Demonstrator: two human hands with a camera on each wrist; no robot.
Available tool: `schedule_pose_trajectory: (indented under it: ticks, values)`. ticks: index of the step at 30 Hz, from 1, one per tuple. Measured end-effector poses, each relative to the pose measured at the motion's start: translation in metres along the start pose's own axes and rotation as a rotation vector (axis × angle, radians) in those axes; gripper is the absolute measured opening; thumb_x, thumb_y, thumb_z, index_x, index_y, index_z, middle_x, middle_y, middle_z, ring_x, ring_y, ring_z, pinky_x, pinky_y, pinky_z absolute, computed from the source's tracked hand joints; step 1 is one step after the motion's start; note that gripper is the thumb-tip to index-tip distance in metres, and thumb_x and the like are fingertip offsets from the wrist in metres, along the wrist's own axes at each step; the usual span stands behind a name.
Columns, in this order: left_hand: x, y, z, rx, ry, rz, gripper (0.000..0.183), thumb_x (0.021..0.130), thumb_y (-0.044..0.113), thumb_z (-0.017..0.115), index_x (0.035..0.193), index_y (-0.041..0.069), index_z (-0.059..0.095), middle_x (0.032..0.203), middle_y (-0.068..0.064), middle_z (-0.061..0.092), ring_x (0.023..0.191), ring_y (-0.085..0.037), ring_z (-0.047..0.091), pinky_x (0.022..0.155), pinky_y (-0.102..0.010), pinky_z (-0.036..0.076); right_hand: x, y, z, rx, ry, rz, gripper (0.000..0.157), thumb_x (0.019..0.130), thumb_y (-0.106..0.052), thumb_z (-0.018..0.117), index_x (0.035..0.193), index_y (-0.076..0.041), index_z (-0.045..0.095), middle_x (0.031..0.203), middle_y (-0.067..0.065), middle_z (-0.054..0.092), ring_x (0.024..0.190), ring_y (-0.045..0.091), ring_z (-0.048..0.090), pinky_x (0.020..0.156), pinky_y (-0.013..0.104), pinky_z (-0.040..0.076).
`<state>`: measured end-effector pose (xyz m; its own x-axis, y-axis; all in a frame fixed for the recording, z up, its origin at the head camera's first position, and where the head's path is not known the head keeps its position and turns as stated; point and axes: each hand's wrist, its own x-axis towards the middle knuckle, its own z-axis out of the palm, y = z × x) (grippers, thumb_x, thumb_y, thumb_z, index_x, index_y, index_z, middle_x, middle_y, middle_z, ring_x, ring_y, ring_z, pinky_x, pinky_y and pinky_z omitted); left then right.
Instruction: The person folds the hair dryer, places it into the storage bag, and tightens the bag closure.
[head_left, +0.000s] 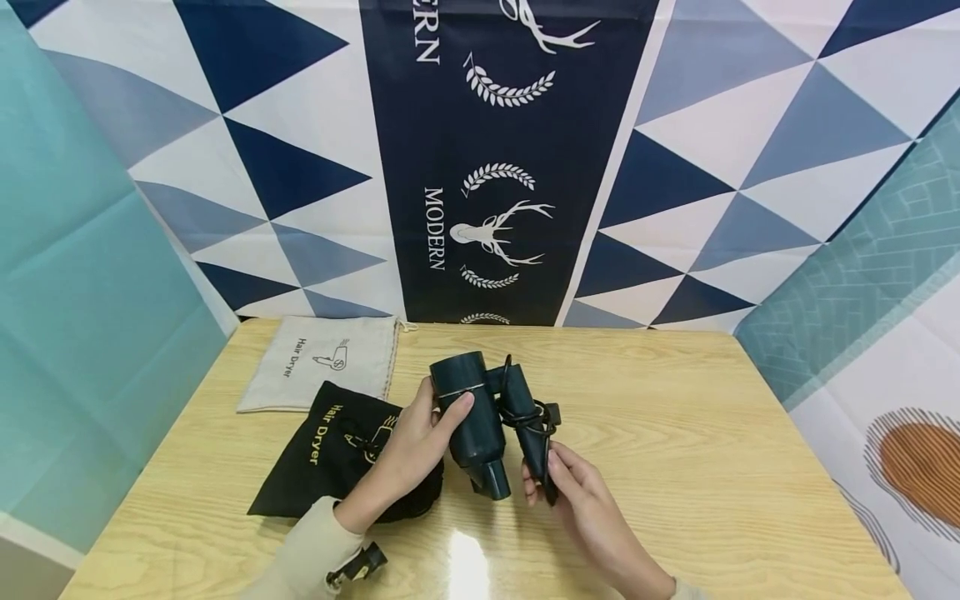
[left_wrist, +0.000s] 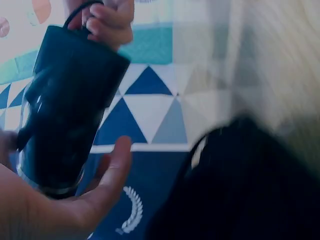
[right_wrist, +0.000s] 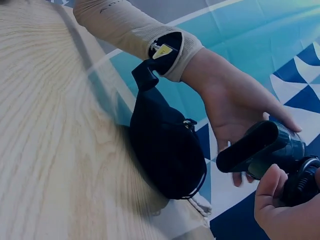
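A dark teal hair dryer [head_left: 480,433] with a narrow nozzle is held above the table in the head view. My left hand [head_left: 415,442] grips its barrel, thumb across the front. The folded handle [head_left: 516,387] stands beside the barrel, with a black cord [head_left: 537,418] wound around it. My right hand [head_left: 588,504] pinches the lower end of that handle and cord between thumb and fingers. In the right wrist view the nozzle [right_wrist: 247,146] points toward the camera, and the left hand [right_wrist: 232,100] wraps the barrel from behind.
A stuffed black pouch [head_left: 311,467] printed "Hair Dryer" lies left of the dryer, under my left forearm. Behind it a flat pale grey pouch [head_left: 273,375] lies on the wooden table [head_left: 675,433]. Patterned cloth [head_left: 480,167] hangs at the back.
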<state>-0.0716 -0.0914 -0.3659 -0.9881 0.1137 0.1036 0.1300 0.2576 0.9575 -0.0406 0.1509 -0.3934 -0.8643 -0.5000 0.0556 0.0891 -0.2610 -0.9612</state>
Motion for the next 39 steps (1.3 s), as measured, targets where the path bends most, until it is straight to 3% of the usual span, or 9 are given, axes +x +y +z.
schedule_pose_trajectory:
  ticks: [5,10,13,17,20,23,28,31,39]
  values:
    - [0.004,0.003,-0.013,0.199,-0.083,-0.044,0.048,0.097,0.054,0.056,0.129,0.017,0.052,0.098,-0.002,0.063,0.075,-0.02,0.062,0.064,-0.034,0.048,-0.001,-0.003,-0.005,0.013,0.031,0.015,0.041,0.111,-0.021,0.032,0.132,0.013,0.039,0.105,0.008,0.057,0.089,0.011,0.057,0.081,0.024,0.052]
    - [0.008,0.005,-0.022,0.319,-0.142,-0.033,0.05,0.095,0.059,0.056,0.123,0.018,0.058,0.096,0.001,0.064,0.078,-0.014,0.061,0.07,-0.034,0.051,-0.001,-0.003,-0.011,0.03,0.046,0.029,0.034,0.111,-0.02,0.032,0.126,0.006,0.047,0.104,0.008,0.057,0.089,0.012,0.057,0.082,0.024,0.052]
    - [0.012,0.005,-0.026,0.368,-0.147,-0.021,0.052,0.097,0.063,0.049,0.119,0.018,0.062,0.094,0.002,0.065,0.08,-0.013,0.062,0.071,-0.034,0.051,0.001,-0.004,-0.014,0.031,0.066,0.039,0.033,0.11,-0.022,0.033,0.123,0.004,0.05,0.104,0.009,0.057,0.089,0.012,0.057,0.081,0.024,0.052]
    - [0.019,0.003,-0.031,0.455,-0.141,-0.007,0.059,0.1,0.065,0.036,0.112,0.017,0.067,0.08,0.002,0.061,0.078,-0.014,0.06,0.072,-0.035,0.048,0.004,-0.004,-0.018,0.021,0.123,0.059,0.042,0.11,-0.025,0.036,0.129,0.011,0.043,0.104,0.011,0.056,0.089,0.013,0.057,0.08,0.024,0.053]
    - [0.03,0.0,-0.038,0.563,-0.126,-0.001,0.053,0.102,0.06,0.037,0.105,0.016,0.068,0.075,0.002,0.058,0.073,-0.014,0.056,0.07,-0.035,0.046,0.006,-0.003,-0.022,0.016,0.16,0.084,0.05,0.11,-0.027,0.037,0.135,0.015,0.035,0.105,0.012,0.055,0.091,0.013,0.057,0.079,0.024,0.053]
    - [0.044,-0.004,-0.048,0.677,-0.105,-0.004,0.042,0.103,0.049,0.048,0.1,0.012,0.067,0.076,0.001,0.06,0.066,-0.015,0.056,0.064,-0.034,0.046,0.008,-0.002,-0.024,0.013,0.181,0.108,0.053,0.109,-0.028,0.038,0.139,0.016,0.031,0.107,0.014,0.054,0.092,0.014,0.056,0.079,0.024,0.053]
    - [0.069,-0.008,-0.069,0.824,-0.104,-0.011,0.038,0.1,0.039,0.058,0.106,0.002,0.067,0.069,-0.002,0.06,0.058,-0.017,0.054,0.062,-0.036,0.046,0.01,0.0,-0.026,0.017,0.215,0.128,0.052,0.109,-0.028,0.04,0.138,0.015,0.033,0.106,0.015,0.054,0.092,0.015,0.056,0.079,0.024,0.052]
    - [0.08,-0.01,-0.078,0.867,-0.123,-0.036,0.04,0.1,0.037,0.059,0.109,-0.001,0.066,0.067,-0.004,0.061,0.054,-0.017,0.053,0.059,-0.036,0.046,0.011,0.001,-0.027,0.01,0.219,0.122,0.05,0.109,-0.027,0.04,0.135,0.016,0.035,0.105,0.014,0.055,0.091,0.015,0.056,0.079,0.024,0.052]
    - [0.1,-0.02,-0.091,0.913,-0.147,-0.071,0.034,0.099,0.032,0.06,0.106,-0.002,0.065,0.083,-0.012,0.064,0.057,-0.021,0.053,0.057,-0.036,0.045,0.014,0.002,-0.03,-0.008,0.203,0.107,0.049,0.109,-0.026,0.04,0.13,0.018,0.037,0.103,0.013,0.056,0.087,0.015,0.056,0.078,0.023,0.052]
